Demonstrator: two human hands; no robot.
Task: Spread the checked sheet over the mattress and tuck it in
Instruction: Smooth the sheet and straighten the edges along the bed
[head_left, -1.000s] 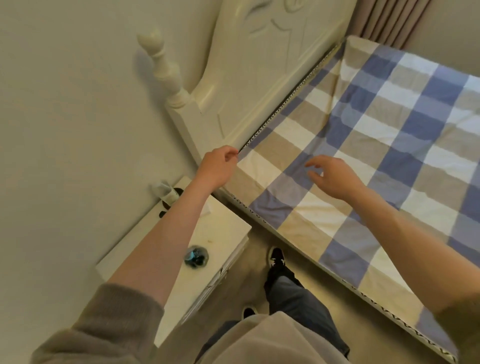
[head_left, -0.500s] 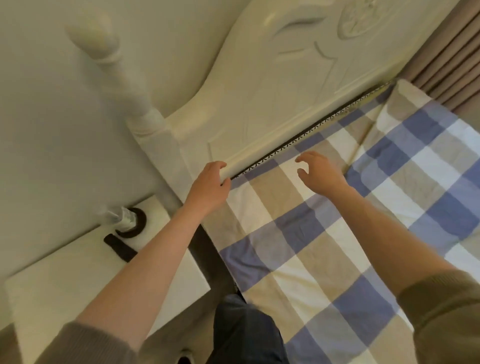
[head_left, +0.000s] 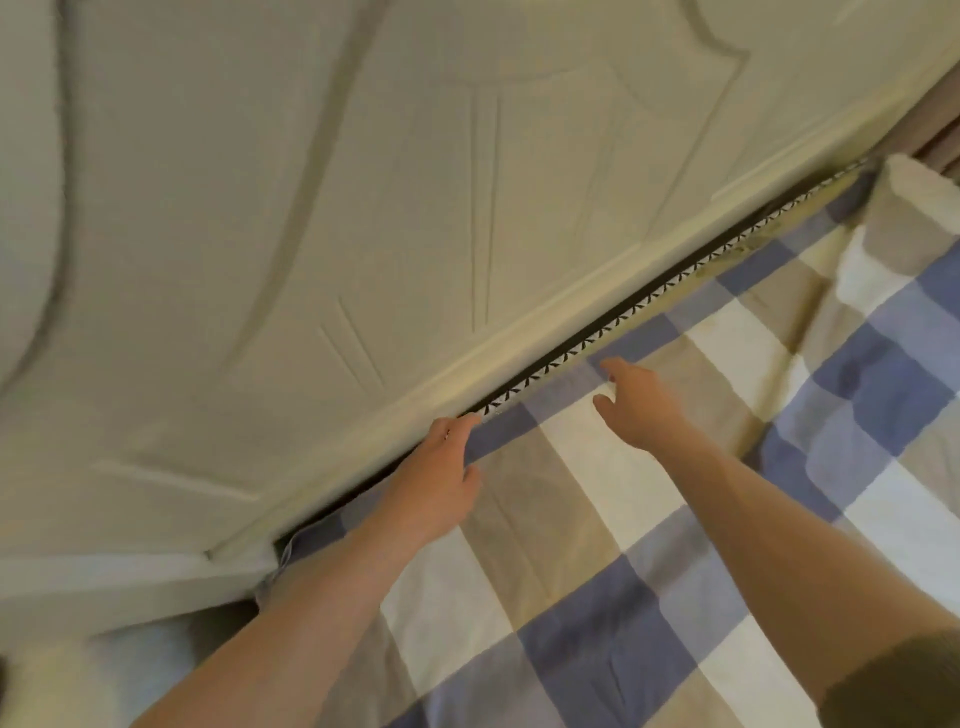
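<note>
Lays the left hand (head_left: 441, 478) on the edge of the checked sheet (head_left: 571, 545) beside the headboard (head_left: 363, 208), fingers straight and together, forearm stretched forward, and holds the right hand (head_left: 641, 410) over the sheet spread on the mattress (head_left: 631, 312), fingers apart, loosely bent.

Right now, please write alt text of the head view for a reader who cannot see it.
A left hand presses the edge of the checked sheet into the gap by the cream headboard; the right hand reaches, fingers spread, beside it.
</note>
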